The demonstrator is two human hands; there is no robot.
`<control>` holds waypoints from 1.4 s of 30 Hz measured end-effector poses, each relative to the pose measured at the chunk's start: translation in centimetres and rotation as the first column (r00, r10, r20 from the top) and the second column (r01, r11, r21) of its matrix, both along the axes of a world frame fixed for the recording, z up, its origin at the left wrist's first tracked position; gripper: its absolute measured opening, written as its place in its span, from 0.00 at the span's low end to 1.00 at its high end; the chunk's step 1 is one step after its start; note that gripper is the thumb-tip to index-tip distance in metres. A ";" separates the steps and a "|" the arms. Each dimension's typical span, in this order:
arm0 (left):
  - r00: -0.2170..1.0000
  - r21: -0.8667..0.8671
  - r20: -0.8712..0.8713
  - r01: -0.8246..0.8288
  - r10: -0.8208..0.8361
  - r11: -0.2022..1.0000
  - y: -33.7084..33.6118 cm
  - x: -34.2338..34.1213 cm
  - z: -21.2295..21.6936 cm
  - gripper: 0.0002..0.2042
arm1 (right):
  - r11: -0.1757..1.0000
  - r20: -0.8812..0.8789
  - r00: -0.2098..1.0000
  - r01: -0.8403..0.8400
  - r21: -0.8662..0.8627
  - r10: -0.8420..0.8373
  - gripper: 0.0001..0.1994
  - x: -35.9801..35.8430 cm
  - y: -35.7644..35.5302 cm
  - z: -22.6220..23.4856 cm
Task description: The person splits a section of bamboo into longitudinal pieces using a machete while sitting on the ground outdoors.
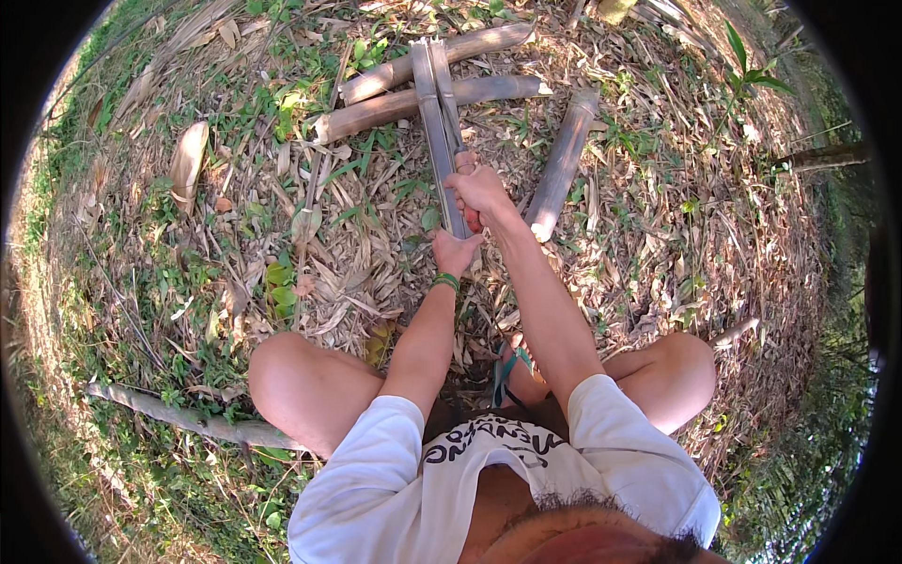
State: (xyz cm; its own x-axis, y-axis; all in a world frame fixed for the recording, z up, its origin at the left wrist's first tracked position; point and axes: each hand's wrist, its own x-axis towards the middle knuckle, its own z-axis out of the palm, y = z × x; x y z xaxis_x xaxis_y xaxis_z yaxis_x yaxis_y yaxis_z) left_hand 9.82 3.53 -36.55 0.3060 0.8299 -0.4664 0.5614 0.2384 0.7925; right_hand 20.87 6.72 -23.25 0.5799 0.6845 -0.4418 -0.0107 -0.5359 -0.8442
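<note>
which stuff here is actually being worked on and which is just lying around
In use:
- split bamboo piece, lying across two logs
- left hand, at its near end
- right hand, gripping a wooden handle against it

Lying about:
- two bamboo logs
- short bamboo section
- thin branch
- dry leaf sheath

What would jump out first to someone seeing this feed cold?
Dead centre, the right hand grips a reddish tool handle against a long split grey-green bamboo piece that runs away from the squatting person, while the left hand with a green wristband holds its near end. Behind it, two round brown bamboo logs lie crosswise on the dry leaf litter, and a third brown bamboo log lies to the right.
</note>
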 end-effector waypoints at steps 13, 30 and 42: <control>0.996 0.006 0.014 -0.084 0.084 0.996 -0.5 0.9 -0.5 0.54 | 0.994 -0.145 0.988 -0.069 -0.079 0.057 0.10 2.5 -0.9 2.7; 0.994 0.150 -0.083 -0.063 0.076 0.987 -0.5 2.0 3.9 0.55 | 0.891 -0.195 0.940 0.331 0.311 -0.281 0.10 -1.2 -4.3 2.2; 0.934 0.456 -0.349 0.098 0.076 0.885 -1.9 4.4 2.9 0.48 | 0.950 0.158 0.963 0.175 0.258 -0.220 0.13 -0.4 -5.8 -1.3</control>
State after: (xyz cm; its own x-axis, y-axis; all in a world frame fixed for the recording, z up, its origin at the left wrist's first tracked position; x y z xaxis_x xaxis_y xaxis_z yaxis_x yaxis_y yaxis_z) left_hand 14.19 1.65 -33.64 0.2070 0.9721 -0.1103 0.8197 -0.1108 0.5621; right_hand 20.44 0.91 -24.52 0.7692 0.6205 -0.1528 0.0706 -0.3201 -0.9447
